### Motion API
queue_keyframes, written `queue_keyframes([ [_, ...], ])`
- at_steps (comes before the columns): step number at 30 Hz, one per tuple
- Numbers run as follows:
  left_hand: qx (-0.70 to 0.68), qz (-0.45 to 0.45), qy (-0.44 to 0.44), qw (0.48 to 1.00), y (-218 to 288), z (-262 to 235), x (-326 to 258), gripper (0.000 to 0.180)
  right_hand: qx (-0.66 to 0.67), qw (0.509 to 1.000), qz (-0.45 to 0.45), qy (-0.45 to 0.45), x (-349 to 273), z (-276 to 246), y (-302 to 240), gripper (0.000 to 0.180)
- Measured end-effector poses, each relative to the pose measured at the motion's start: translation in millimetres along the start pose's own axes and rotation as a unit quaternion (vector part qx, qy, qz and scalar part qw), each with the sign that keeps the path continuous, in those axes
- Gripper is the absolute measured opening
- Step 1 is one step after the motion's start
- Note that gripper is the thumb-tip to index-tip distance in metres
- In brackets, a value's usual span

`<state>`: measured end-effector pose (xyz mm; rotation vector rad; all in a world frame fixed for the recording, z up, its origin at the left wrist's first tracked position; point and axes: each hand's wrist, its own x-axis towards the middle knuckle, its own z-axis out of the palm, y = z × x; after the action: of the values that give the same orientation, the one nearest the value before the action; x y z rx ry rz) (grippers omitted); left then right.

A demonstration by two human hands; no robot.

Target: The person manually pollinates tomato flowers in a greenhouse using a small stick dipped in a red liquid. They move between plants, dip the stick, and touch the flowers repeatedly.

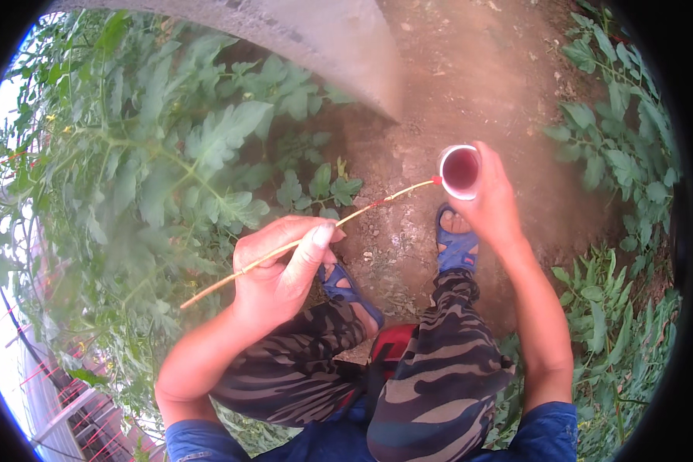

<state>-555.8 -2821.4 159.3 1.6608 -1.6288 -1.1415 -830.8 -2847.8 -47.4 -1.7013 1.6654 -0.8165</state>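
Note:
My left hand (281, 269) pinches a long thin yellowish stick (362, 208) between thumb and fingers. The stick slants up to the right, and its red-stained tip touches the rim of a small white cup (460, 171). My right hand (493, 204) holds that cup from the side; it has dark red liquid inside. Both hands hang above my legs in camouflage trousers and my feet in blue sandals (456, 246).
Leafy green plants (177, 162) crowd the left side, and more plants (616, 138) line the right edge. A bare dirt path (470, 77) runs ahead between them. A grey curved concrete edge (339, 38) lies at the top.

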Motion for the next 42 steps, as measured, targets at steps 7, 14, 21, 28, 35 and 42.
queue_keyframes([
  [7, 0.278, 0.225, -0.047, 0.933, -5.4, -40.4, -30.1, 0.022, -0.058, 0.994, 0.067, 0.065, 43.7, 29.5, 71.7, 0.085],
  [14, 0.348, 0.301, -0.024, 0.888, -13.1, -63.7, -54.8, 0.030, -0.040, 0.992, 0.058, 0.107, 63.4, 43.7, 94.3, 0.088],
  [21, 0.373, 0.245, 0.011, 0.895, -11.4, -74.5, -71.4, 0.024, -0.009, 0.996, 0.024, 0.086, 59.8, 43.2, 107.5, 0.105],
  [28, 0.284, 0.256, -0.034, 0.923, -4.6, -82.5, -95.4, 0.028, -0.082, 0.985, -0.027, 0.150, 31.3, 10.8, 61.8, 0.094],
  [35, 0.242, 0.266, 0.022, 0.933, -12.4, -85.7, -131.8, 0.028, 0.257, 0.951, -0.155, -0.070, 12.1, -64.1, -189.7, 0.042],
  [42, 0.243, 0.297, 0.043, 0.923, -20.8, -83.9, -143.4, 0.027, -0.031, 0.913, -0.158, -0.374, 82.7, -11.7, -352.4, 0.061],
])
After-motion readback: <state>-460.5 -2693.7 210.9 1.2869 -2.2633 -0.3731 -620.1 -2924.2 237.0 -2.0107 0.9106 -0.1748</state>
